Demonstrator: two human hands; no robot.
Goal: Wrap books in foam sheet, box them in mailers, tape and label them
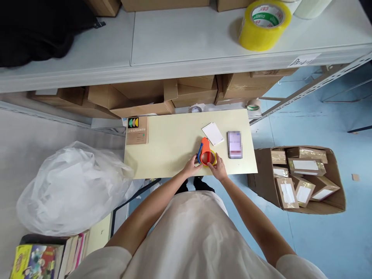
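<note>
An orange and blue tape dispenser (pixel 205 145) with a yellow-edged roll of tape sits at the front part of the cream table (pixel 165 151). My left hand (pixel 192 166) grips its left side, fingers curled against the blue part. On the other side, my right hand (pixel 217 168) has its fingers and thumb on the tape roll. Just beyond the dispenser lie white paper slips (pixel 213 133), and a phone (pixel 235 144) is to their right. A brown-covered book (pixel 137 131) rests at the table's far left corner.
A grey metal shelf (pixel 186 46) crosses above the table's back, bearing a yellow tape roll (pixel 264 27). Cardboard boxes (pixel 194 91) stand beneath it. On the right is a large carton (pixel 263 182) of taped parcels. A white plastic bag (pixel 72 190) and books (pixel 37 259) are on the left.
</note>
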